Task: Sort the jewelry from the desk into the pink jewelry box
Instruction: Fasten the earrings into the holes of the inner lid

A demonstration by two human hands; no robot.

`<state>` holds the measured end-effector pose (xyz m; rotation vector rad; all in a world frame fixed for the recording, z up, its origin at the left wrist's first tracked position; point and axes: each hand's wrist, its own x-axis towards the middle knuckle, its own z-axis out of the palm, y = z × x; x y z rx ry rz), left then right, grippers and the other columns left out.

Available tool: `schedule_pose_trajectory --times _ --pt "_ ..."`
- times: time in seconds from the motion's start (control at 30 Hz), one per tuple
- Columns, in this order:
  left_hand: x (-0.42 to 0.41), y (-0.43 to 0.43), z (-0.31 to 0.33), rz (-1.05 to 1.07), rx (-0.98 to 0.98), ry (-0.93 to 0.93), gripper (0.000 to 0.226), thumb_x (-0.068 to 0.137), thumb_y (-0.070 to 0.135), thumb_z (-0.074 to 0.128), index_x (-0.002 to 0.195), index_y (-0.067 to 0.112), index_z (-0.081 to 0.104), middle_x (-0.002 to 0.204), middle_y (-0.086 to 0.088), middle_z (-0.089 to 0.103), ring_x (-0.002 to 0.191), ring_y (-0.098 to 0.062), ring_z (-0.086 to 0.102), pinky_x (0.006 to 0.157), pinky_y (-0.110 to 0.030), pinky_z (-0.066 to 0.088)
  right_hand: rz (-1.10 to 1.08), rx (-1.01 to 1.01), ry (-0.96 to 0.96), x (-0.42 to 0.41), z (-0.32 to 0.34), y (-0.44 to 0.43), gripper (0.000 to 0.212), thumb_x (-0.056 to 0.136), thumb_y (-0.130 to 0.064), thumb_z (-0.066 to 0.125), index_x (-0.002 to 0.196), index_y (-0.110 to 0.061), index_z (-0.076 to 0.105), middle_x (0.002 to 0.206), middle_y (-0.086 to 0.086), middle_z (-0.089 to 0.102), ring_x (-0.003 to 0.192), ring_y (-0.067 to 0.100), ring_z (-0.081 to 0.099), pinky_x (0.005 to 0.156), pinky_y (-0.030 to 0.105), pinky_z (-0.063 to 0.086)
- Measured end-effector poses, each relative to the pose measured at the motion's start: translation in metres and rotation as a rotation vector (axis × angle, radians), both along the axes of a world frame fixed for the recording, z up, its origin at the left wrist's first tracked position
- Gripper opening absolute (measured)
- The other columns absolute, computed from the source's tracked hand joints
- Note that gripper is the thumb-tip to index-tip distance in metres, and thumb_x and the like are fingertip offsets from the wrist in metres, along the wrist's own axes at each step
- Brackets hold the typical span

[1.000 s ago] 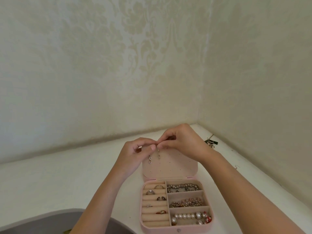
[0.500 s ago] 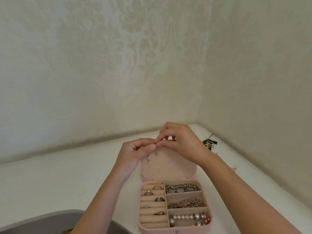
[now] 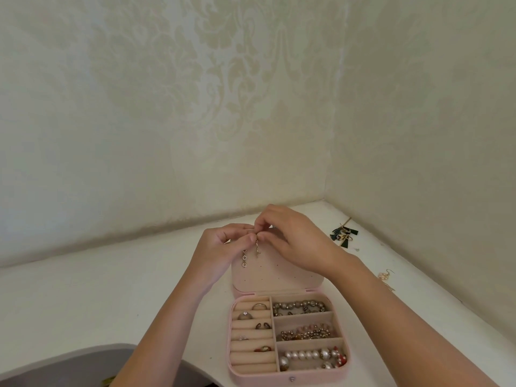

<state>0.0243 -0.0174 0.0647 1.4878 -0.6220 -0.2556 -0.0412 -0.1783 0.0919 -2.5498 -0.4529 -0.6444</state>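
The pink jewelry box (image 3: 290, 379) lies open on the white desk, its lid (image 3: 279, 277) raised behind the tray. Rings sit in the left rolls and three beaded bracelets fill the right compartments. One gold drop earring (image 3: 244, 258) hangs from the lid's top left. Beside it a second drop earring (image 3: 257, 249) dangles at the lid's upper edge, pinched by the fingertips of my right hand (image 3: 293, 241). My left hand (image 3: 220, 247) holds the lid's top edge right next to it, its fingertips meeting the right hand's.
Dark green tassel earrings (image 3: 344, 235) lie in the desk's back right corner. A pale gold earring (image 3: 385, 276) lies near the right wall. A grey chair back (image 3: 61, 364) shows at the lower left. Walls close the desk behind and to the right.
The second earring has shifted slightly along the lid's top edge under my right fingertips. Both hands stay at the lid.
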Motion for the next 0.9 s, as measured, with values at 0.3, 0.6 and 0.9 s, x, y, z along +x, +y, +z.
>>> schedule_pose_trajectory --times 0.3,0.6,0.9 --pt "0.003 -0.005 -0.003 0.063 0.021 0.002 0.011 0.073 0.019 0.073 0.078 0.011 0.077 0.096 0.0 0.074 0.09 -0.01 0.066 0.081 -0.024 0.047 0.027 -0.062 -0.015 -0.003 -0.004 0.002 0.004 0.095 -0.012 0.045 0.091 -0.012 0.046 0.093 -0.004 0.043 0.082 0.01 0.037 0.068 0.021 0.027" --pt "0.004 -0.008 -0.002 0.099 0.097 -0.085 0.025 0.066 0.026 0.067 0.077 0.005 0.075 0.089 0.006 0.074 0.079 -0.003 0.064 0.073 -0.017 0.047 -0.01 -0.077 0.015 -0.002 -0.006 -0.002 0.009 0.098 -0.016 0.042 0.089 -0.018 0.04 0.093 -0.006 0.04 0.079 0.01 0.038 0.066 0.021 0.029" --pt "0.005 0.004 -0.005 0.085 0.12 -0.115 0.013 0.067 0.026 0.075 0.072 0.014 0.075 0.076 0.005 0.071 0.066 -0.002 0.058 0.062 -0.011 0.043 -0.068 0.076 0.102 -0.008 0.0 -0.024 0.009 0.096 -0.012 0.043 0.089 -0.018 0.045 0.087 -0.009 0.047 0.076 0.006 0.045 0.065 0.016 0.036"
